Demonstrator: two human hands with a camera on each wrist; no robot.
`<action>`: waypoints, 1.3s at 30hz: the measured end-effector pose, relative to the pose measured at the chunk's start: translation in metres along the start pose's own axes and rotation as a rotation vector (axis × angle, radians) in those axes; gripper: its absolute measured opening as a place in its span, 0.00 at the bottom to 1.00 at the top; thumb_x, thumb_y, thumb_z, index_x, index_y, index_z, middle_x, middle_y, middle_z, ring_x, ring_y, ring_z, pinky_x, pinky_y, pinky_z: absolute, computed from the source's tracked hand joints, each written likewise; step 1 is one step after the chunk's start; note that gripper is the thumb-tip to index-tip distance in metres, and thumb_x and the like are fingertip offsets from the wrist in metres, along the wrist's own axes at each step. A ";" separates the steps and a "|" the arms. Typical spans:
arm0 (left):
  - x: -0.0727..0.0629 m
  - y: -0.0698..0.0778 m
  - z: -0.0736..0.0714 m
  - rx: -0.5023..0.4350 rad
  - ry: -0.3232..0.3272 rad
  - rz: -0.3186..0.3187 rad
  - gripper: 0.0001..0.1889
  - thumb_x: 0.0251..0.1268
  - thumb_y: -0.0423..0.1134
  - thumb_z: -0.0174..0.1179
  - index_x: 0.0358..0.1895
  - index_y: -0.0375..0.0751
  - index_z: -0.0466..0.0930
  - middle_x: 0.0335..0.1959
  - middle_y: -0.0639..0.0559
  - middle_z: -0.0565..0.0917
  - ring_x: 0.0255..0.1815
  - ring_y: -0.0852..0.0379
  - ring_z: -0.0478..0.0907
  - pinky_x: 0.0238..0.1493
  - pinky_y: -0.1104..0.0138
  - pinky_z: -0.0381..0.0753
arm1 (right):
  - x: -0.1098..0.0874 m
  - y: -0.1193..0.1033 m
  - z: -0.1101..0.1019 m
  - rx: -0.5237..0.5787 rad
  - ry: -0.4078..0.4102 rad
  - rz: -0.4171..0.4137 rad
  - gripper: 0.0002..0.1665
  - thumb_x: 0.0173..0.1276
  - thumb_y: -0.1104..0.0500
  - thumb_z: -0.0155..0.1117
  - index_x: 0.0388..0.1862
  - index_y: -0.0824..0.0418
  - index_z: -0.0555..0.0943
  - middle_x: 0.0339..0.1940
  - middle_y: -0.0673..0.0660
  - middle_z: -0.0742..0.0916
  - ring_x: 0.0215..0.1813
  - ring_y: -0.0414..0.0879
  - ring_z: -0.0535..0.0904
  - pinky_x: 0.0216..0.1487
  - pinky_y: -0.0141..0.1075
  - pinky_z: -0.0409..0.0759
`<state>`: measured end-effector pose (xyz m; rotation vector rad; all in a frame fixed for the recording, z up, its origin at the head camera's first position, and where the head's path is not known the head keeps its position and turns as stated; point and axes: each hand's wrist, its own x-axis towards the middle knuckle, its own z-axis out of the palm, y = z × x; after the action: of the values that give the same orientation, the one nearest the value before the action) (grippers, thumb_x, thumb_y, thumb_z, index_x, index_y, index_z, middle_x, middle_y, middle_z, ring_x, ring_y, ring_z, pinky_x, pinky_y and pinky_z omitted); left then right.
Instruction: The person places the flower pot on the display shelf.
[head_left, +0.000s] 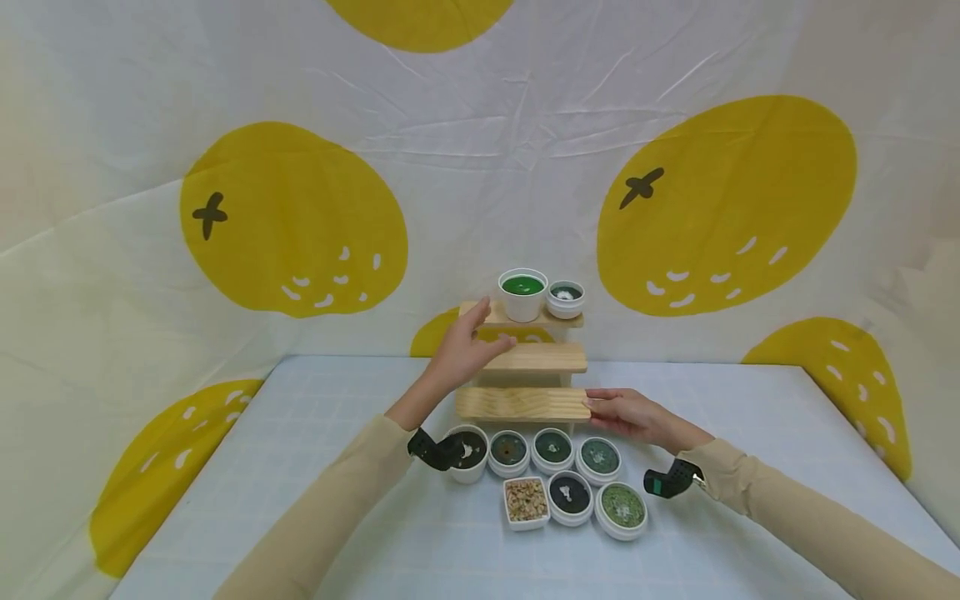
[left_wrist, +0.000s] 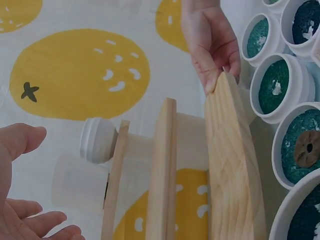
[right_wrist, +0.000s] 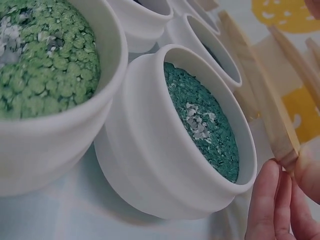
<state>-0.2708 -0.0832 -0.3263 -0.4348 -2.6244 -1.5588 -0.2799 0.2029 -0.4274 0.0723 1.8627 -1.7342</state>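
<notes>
A three-tier wooden stand [head_left: 522, 404] is at the back of the table. My right hand [head_left: 633, 417] pinches the right end of its lowest board [left_wrist: 230, 150], thumb on top and fingers beneath. My left hand [head_left: 468, 348] is at the stand's left side near the top board [head_left: 480, 315], thumb and fingers spread and holding nothing. On that top board stand a white cup with bright green contents [head_left: 522, 307] and a smaller white bowl with dark contents [head_left: 565, 302]. In the left wrist view the left fingers [left_wrist: 42, 222] are apart from the cup [left_wrist: 77, 182].
Several white bowls crowd before the stand, including a dark-filled cup [head_left: 468, 467], a teal-filled bowl [right_wrist: 200, 125], a green-filled bowl [head_left: 622, 510] and a square dish of brown bits [head_left: 527, 502]. A patterned cloth [head_left: 495, 192] hangs behind the table.
</notes>
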 end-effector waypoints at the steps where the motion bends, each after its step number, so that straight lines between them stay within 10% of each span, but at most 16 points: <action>1: -0.003 -0.001 0.000 -0.005 -0.003 0.002 0.43 0.61 0.45 0.64 0.75 0.39 0.51 0.76 0.44 0.58 0.76 0.47 0.56 0.74 0.53 0.58 | 0.000 0.000 0.000 -0.001 -0.001 0.002 0.38 0.73 0.58 0.55 0.75 0.69 0.54 0.39 0.50 0.86 0.38 0.37 0.82 0.44 0.27 0.83; 39: -0.088 -0.051 -0.028 -0.123 0.091 -0.186 0.32 0.62 0.41 0.64 0.69 0.41 0.64 0.66 0.40 0.72 0.68 0.42 0.68 0.64 0.51 0.73 | 0.001 0.000 0.004 0.019 0.033 -0.009 0.36 0.73 0.60 0.54 0.74 0.71 0.53 0.37 0.49 0.85 0.37 0.37 0.82 0.43 0.28 0.83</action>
<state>-0.2024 -0.1484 -0.3730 -0.1241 -2.5726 -1.7557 -0.2791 0.1994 -0.4276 0.1004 1.8735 -1.7668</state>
